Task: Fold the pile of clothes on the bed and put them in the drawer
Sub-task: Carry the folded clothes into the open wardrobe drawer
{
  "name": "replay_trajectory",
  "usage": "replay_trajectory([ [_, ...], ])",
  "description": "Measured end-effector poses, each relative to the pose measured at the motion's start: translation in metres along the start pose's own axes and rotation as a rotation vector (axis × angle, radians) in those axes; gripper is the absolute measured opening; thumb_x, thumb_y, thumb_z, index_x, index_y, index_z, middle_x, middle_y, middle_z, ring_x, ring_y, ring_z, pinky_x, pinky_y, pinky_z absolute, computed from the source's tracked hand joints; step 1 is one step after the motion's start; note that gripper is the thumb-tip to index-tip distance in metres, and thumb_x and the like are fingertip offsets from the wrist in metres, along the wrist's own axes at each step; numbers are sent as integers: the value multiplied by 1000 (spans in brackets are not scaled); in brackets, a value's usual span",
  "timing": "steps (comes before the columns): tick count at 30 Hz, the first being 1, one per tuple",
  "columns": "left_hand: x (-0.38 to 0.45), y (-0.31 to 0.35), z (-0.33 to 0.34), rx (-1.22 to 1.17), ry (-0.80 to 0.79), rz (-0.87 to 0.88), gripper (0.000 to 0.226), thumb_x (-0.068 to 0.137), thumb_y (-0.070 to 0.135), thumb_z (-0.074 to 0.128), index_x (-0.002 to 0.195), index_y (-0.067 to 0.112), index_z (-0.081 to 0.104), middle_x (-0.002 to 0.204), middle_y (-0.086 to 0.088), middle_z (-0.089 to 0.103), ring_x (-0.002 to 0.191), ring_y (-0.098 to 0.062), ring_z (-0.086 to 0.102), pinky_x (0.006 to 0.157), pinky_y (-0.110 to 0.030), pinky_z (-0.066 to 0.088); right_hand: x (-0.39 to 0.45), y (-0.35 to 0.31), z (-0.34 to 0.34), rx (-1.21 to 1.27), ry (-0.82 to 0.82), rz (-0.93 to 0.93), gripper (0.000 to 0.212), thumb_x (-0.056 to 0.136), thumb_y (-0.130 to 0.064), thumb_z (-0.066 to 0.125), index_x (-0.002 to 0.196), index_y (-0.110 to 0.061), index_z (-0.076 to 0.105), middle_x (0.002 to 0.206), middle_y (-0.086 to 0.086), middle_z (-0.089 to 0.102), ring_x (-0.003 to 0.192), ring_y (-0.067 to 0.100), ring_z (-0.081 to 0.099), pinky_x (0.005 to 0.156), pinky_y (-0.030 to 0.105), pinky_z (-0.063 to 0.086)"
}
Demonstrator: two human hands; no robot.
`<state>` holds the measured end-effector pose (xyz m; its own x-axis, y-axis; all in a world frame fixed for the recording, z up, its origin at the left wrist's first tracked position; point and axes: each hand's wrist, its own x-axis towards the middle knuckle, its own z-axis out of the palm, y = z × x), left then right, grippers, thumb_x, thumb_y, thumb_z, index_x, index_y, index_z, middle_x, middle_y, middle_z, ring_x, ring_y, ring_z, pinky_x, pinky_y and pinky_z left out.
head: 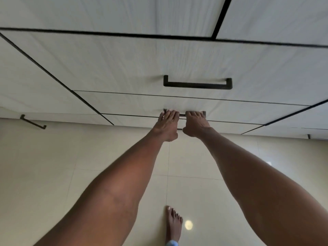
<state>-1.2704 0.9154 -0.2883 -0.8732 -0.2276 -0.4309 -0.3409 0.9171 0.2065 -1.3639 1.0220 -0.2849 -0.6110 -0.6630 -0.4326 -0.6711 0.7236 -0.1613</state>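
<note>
I look down at a white wardrobe with stacked drawers outlined in black. Both arms reach out to the lower drawer (239,110). My left hand (166,124) and my right hand (196,124) sit side by side on its black bar handle (182,115), fingers curled over the bar. The drawer front looks flush with the wardrobe. The drawer above (124,68) is closed, with its own black handle (197,83). No clothes or bed are in view.
Cream floor tiles (53,174) spread below the wardrobe. My bare foot (174,222) stands on them near the bottom centre. Another black handle (32,122) sticks out at the far left, and a small one (309,136) at the far right.
</note>
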Motion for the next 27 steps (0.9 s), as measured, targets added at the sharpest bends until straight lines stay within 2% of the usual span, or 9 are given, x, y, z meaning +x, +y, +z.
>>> replay_trajectory([
  [3,8,2,15,12,123,-19,78,86,16,62,152,8,20,152,-8,31,146,-26,21,124,-41,-2,8,0,16,13,71,28,54,90,-30,59,137,-9,44,141,12,48,135,31,38,116,38,24],
  [6,4,13,22,-59,172,-69,65,87,12,58,146,7,32,145,-9,41,140,-26,31,123,-39,6,3,-1,21,29,64,41,49,100,-40,46,137,-8,47,141,13,50,134,32,42,112,40,27],
  [13,-41,24,35,-86,74,-37,59,84,9,57,140,7,39,141,-10,45,134,-28,38,118,-36,22,-43,-10,41,17,56,73,35,105,-24,32,128,-10,54,131,12,58,123,30,51,106,38,32],
  [18,-115,42,64,-121,-64,-13,66,87,9,56,148,3,30,148,-12,36,141,-29,28,121,-35,16,-120,-29,77,-55,-12,122,37,100,-8,32,130,-8,55,129,14,59,123,31,51,108,37,32],
  [20,-150,46,73,-163,-103,10,62,88,10,57,145,2,35,147,-12,38,140,-28,32,119,-35,22,-156,-43,83,-24,-3,90,37,95,-2,35,122,-3,60,120,16,61,115,33,54,102,39,38],
  [22,-192,45,76,-161,61,62,41,83,6,61,123,5,57,124,-11,55,118,-29,53,100,-36,43,-200,-64,83,8,69,-76,31,83,1,40,100,-1,66,99,17,62,94,35,59,82,42,47],
  [24,-236,38,79,-88,233,108,31,73,6,65,104,10,62,101,-7,59,93,-26,58,79,-36,46,-242,-83,84,44,171,-181,21,77,-4,50,93,-4,63,88,14,60,79,31,57,69,39,48],
  [25,-254,32,80,-42,293,116,36,72,8,64,107,10,61,103,-8,58,92,-27,57,79,-36,45,-254,-88,83,42,214,-183,25,77,-6,58,102,-4,62,95,14,61,83,31,57,73,39,50],
  [27,-290,16,81,46,319,54,54,74,10,61,128,5,55,120,-14,55,106,-33,53,88,-41,42,-269,-91,80,38,246,-55,46,82,-11,65,126,-1,56,124,19,59,111,35,56,96,44,48],
])
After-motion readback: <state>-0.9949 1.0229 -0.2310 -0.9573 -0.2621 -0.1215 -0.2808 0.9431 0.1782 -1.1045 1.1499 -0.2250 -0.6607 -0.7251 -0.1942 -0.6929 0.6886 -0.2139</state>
